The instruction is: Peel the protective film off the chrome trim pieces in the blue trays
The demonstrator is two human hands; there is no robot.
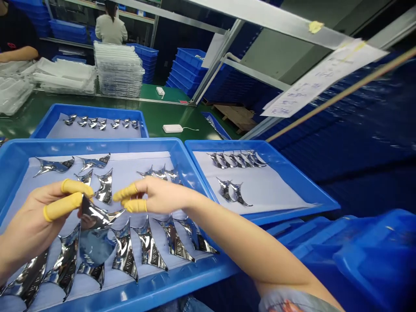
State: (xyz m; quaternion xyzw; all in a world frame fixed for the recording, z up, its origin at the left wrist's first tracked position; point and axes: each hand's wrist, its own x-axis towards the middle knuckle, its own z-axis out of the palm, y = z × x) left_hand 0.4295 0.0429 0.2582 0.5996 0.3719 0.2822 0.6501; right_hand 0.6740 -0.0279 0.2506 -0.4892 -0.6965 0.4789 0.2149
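In the left hand, chrome piece

metal pieces in adjoining trays

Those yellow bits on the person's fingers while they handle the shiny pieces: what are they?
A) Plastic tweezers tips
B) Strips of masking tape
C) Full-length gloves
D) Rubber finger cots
D. Snug yellow rubber finger cots sheathe two fingers on the left hand, which holds a chrome curved piece, and two on the right hand; the rest of each hand is bare.
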